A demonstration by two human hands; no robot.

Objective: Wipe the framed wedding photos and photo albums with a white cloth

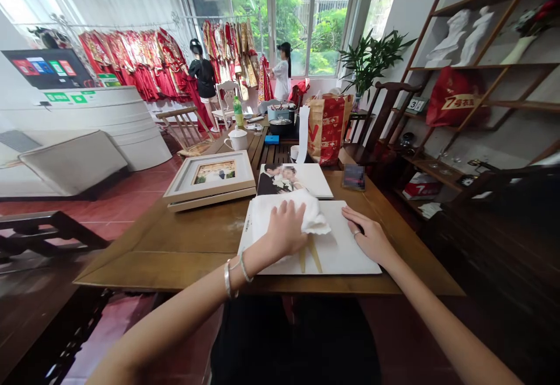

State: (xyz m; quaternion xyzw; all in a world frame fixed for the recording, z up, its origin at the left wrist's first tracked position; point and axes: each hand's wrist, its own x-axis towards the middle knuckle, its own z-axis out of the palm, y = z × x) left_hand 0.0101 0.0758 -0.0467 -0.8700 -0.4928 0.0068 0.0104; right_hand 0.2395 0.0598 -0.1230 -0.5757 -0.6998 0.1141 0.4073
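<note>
My left hand (285, 228), with two bracelets on its wrist, presses a bunched white cloth (317, 217) onto a white board (345, 252). Two tan strips (314, 255) show on the board's near half, below the cloth. At the board's right edge lies my right hand (371, 239), fingers stretched out and a ring on one of them. Just beyond the board is a wedding photo print (312, 176), partly covered by the cloth. To the left, a framed picture (212, 176) rests on another frame on the wooden table (149, 259).
A phone-like dark device (353, 177) stands right of the print. Farther back are a red and brown paper bag (328, 125), a white lidded mug (237, 139), a blue box (272, 139) and a green bottle (238, 111). Two people stand by racks of red garments (131, 61).
</note>
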